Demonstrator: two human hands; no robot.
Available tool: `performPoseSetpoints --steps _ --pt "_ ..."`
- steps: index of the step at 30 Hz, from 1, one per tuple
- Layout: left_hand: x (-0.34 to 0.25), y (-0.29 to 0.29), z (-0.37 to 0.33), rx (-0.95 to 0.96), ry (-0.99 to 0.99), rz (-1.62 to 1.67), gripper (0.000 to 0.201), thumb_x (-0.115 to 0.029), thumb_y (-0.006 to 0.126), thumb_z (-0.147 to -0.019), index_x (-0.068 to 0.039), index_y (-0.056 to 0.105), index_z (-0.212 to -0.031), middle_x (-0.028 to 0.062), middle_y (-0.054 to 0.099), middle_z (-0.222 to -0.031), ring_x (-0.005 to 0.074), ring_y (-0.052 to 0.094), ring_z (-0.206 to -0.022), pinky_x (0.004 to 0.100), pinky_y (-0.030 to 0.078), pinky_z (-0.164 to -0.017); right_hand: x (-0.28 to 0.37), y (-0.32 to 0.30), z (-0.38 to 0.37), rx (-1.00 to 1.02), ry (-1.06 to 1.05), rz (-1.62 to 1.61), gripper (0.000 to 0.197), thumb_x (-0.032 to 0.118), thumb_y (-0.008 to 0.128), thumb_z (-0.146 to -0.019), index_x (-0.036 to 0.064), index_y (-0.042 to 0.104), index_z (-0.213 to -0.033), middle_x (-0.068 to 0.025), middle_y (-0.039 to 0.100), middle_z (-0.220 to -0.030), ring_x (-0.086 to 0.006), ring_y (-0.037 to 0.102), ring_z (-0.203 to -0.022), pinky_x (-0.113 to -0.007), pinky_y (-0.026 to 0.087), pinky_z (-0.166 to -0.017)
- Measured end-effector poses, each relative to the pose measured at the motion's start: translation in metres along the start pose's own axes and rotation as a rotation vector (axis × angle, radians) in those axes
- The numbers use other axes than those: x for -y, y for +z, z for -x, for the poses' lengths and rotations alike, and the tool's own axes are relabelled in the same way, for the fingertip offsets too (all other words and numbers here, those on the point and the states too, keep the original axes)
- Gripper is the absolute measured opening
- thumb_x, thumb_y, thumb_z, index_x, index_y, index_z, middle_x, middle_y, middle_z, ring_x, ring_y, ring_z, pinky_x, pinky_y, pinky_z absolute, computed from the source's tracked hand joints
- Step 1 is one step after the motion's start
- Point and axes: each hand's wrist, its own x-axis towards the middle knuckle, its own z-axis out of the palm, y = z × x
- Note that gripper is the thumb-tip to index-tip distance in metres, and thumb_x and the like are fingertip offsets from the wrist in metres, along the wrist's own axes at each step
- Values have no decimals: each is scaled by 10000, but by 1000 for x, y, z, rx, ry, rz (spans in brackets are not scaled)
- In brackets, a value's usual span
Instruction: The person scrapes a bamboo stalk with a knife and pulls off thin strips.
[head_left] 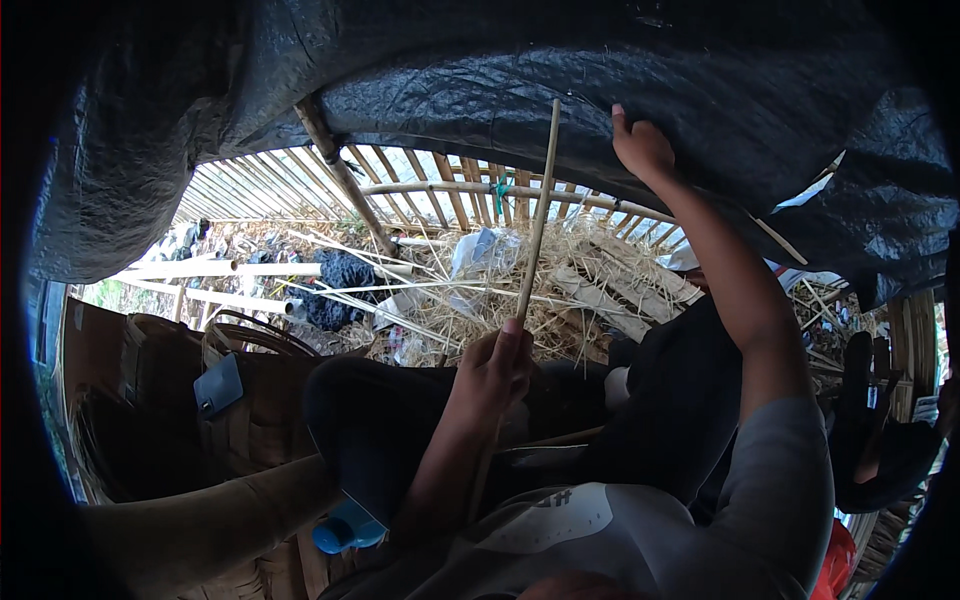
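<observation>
A slender bamboo strip (541, 215) is standing nearly upright in front of the person, leaning a little right toward its tip, its lower part running down past the fist toward the grey shirt (690, 525). The left hand (487, 375) is clamping it, thumb uppermost, so a long stretch is rising free above the grip. The right hand (645, 148) is hanging beside the upper tip, apart from the strip; whether its fingers are closing on anything, I cannot tell. The step in hand seems to be working or inspecting this one strip, and the next move is probably calling for a steady left hold while the right fingers reach the tip. Farther out, dry straw (560, 250) is covering the ground, a slatted bamboo fence (270, 182) is standing behind it, and a black tarpaulin (450, 95) is sagging overhead.
</observation>
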Motion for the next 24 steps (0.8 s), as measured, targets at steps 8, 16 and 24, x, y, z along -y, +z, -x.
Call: performPoseSetpoints --steps 8,16,24 --pt "12 -5 -7 92 14 -54 535 -525 363 -1014 -93 472 -718 -33 395 -583 60 354 -481 228 279 -457 1 -14 16 -117 -333 -465 357 359 572 -945 19 677 -963 -176 684 -852 -337 670 -816 -401 495 -723" --pt "11 5 -24 257 -135 26 505 -532 305 -1016 -140 423 -722 -25 366 -553 88 367 -406 234 283 -351 -7 -19 20 -7 -392 -375 311 342 553 -950 69 695 -900 -129 687 -779 -312 681 -750 -389 506 -686" --pt "35 -5 -48 416 -193 345 441 -448 202 -1045 -129 449 -866 -3 404 -557 119 361 -376 259 305 -361 8 -20 25 3 -331 -211 454 484 574 -898 48 676 -820 -154 669 -736 -330 680 -753 -411 514 -678"
